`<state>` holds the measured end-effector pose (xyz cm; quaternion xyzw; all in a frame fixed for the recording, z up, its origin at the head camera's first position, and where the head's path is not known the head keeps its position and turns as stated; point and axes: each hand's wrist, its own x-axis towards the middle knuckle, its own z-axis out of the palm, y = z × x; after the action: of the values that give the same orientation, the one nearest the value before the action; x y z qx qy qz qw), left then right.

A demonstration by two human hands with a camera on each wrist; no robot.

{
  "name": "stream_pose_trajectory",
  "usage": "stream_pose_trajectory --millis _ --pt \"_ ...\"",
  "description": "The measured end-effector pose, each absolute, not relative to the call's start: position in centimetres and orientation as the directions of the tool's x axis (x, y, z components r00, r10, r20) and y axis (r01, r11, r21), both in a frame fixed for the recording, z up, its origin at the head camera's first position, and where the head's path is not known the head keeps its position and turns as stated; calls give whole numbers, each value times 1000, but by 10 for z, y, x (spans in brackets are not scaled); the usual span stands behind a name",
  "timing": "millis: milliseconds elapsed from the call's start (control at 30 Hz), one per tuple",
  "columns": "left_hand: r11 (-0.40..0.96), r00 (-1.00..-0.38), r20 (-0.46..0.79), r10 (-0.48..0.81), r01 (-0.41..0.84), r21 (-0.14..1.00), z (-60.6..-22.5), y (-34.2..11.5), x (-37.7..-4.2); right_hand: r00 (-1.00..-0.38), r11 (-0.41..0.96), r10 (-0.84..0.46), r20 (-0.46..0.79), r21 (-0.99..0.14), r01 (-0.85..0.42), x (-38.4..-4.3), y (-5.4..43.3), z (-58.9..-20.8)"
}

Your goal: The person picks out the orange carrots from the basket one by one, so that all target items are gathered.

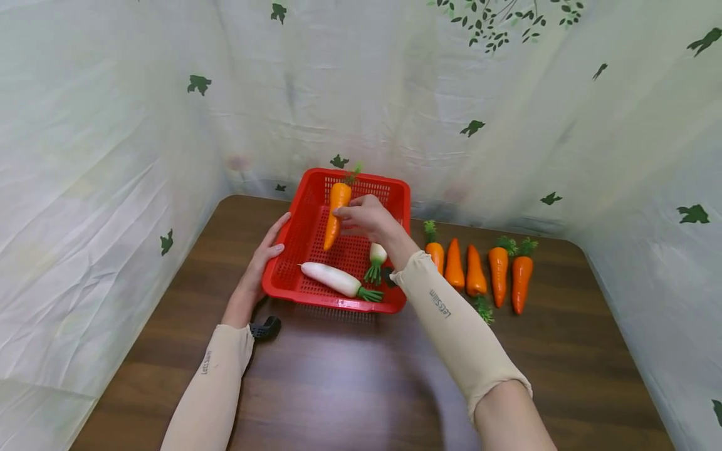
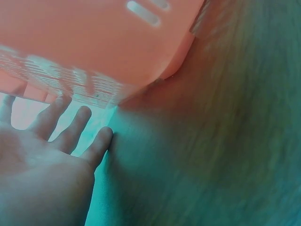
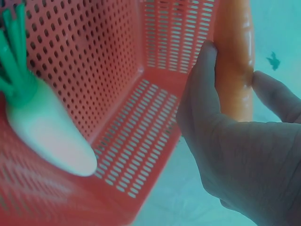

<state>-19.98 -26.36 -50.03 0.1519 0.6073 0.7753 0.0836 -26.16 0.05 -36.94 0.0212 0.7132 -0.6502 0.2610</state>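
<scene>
An orange carrot (image 1: pixel 337 203) with a green top is pinched between the thumb and fingers of my right hand (image 1: pixel 369 219), over the red basket (image 1: pixel 280 275). The right wrist view shows the same carrot (image 3: pixel 234 61) upright between thumb and fingers. My left hand (image 1: pixel 264 257) is at the basket's left side, thumb by the rim; its fingers look straight and spread in the left wrist view, beside the basket wall (image 2: pixel 94 42). Inside the basket lie a long white radish (image 1: pixel 333 277) and a shorter white radish (image 1: pixel 376 255), partly hidden by my right arm.
On the brown table (image 1: pixel 338 376), several carrots (image 1: pixel 499 275) lie in a row right of the basket, the nearest one partly behind my right forearm. A pale curtain (image 1: pixel 361 94) with green bird prints closes off the back and sides.
</scene>
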Motion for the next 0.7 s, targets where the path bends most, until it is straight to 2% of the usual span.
stream_pose_trajectory --millis 700 --pt "-276 -934 151 324 59 959 -503 -262 -200 -914 132 -272 -300 -953 273 -236 54 -359"
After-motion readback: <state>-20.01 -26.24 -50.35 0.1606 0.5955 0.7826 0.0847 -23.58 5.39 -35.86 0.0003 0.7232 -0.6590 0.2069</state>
